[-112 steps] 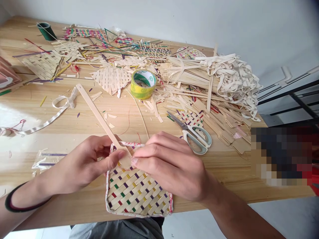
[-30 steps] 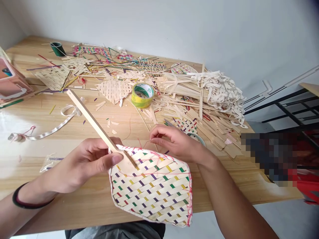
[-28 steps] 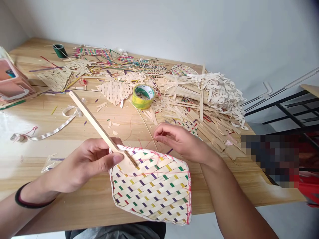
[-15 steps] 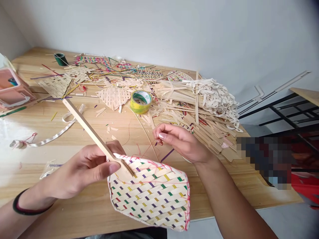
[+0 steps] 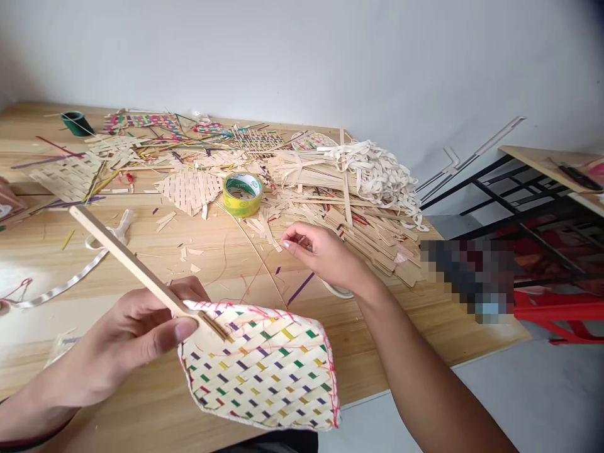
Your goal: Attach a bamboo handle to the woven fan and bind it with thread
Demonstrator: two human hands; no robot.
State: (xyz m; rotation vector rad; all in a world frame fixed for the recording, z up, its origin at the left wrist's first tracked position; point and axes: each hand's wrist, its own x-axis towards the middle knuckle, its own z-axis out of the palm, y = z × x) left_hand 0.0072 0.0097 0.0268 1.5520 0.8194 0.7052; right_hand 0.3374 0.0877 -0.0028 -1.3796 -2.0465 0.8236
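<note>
My left hand (image 5: 141, 340) grips a woven fan (image 5: 264, 371) where its pale wooden handle (image 5: 127, 261) meets the blade, thumb on top. The blade is a cream weave with green, purple, yellow and red flecks. White binding edged with red stitches (image 5: 334, 377) runs along its rim, and loose red thread (image 5: 278, 346) lies across its face. Beyond the fan's top edge, my right hand (image 5: 318, 248) is raised over the table, thumb and fingertips pinched together. What sits between those fingertips is too small to make out.
A yellow-green tape roll (image 5: 243, 196) stands mid-table. Behind it lie woven pieces (image 5: 189, 189), loose strips and a bundle of white strips (image 5: 382, 176). A dark green spool (image 5: 77, 124) is at the back left, white ribbon (image 5: 70, 283) at the left. A black metal rack (image 5: 491, 195) stands right.
The view has turned rightward, so the table's things sit farther left. My right hand has moved away from the fan's edge. My left hand still holds the fan.
</note>
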